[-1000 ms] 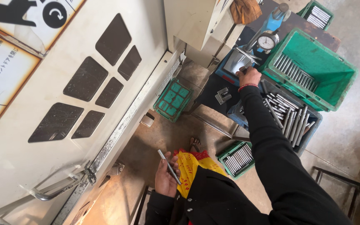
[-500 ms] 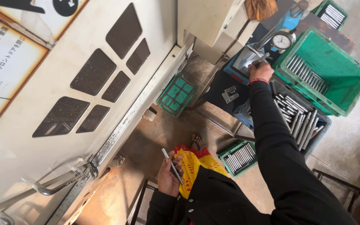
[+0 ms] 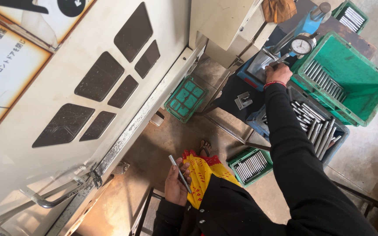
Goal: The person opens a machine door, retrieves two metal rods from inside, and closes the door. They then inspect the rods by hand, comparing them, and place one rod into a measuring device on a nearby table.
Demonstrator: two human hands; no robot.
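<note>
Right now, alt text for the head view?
Seen from above, a person's right hand holds a slim metal rod under a round dial gauge on a blue stand, while the left hand grips another thin steel rod by the lap. Green plastic crates of steel rods stand around.

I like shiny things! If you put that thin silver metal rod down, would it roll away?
Probably yes: the thin silver metal rod in the left hand looks round and smooth, so it could roll. It looks stiff, not bendy, and perhaps slippery.

Rods in crate beside gauge
</note>
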